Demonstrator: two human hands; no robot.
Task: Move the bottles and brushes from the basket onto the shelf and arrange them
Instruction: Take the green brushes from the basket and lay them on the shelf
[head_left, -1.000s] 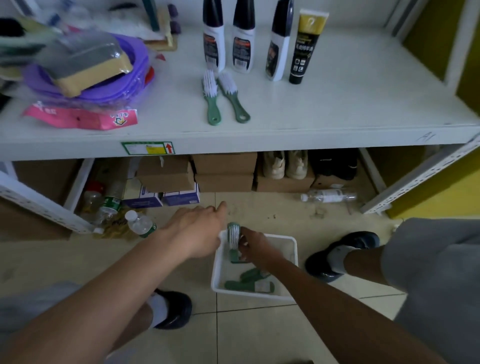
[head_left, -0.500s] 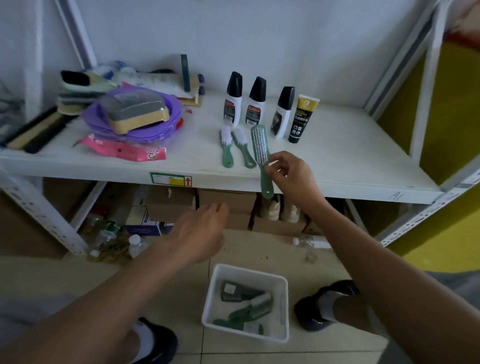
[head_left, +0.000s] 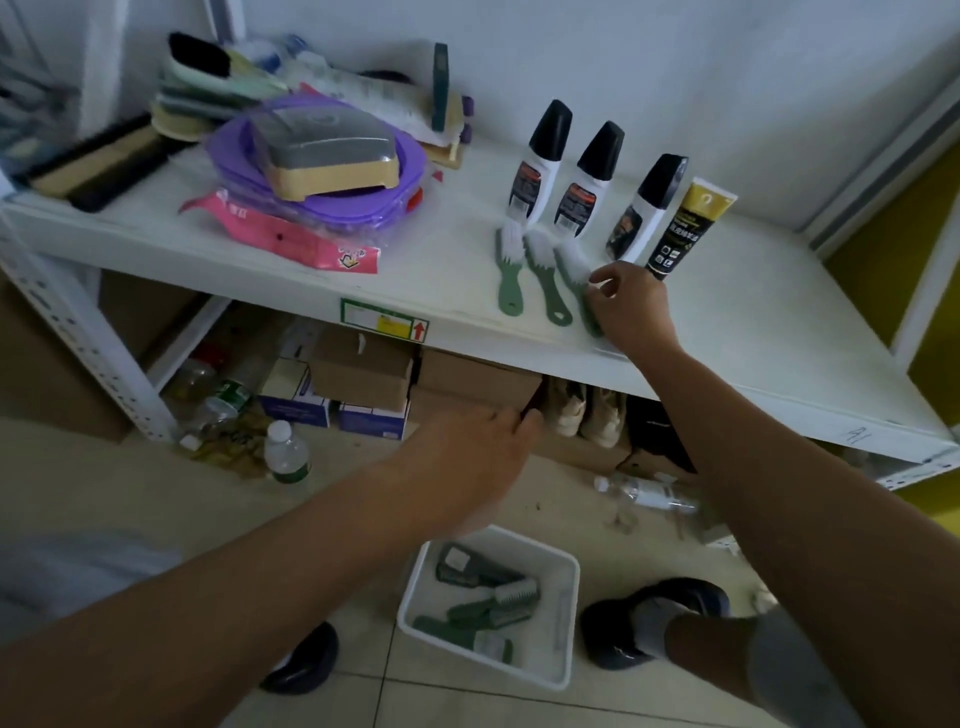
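White shelf (head_left: 753, 322) bears 3 bottles (head_left: 540, 166), 1 tube (head_left: 680, 228), 3 green brushes (head_left: 506, 275).

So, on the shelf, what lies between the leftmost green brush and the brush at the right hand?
In the head view, one green brush lies between the leftmost brush and the held brush at the right hand.

One head-worn wide-angle cam.
Faces forward and down, close in: white shelf (head_left: 737, 317) spans the far half, white basket (head_left: 570, 623) on the tiled floor (head_left: 130, 499) at the near edge, mid-frame.
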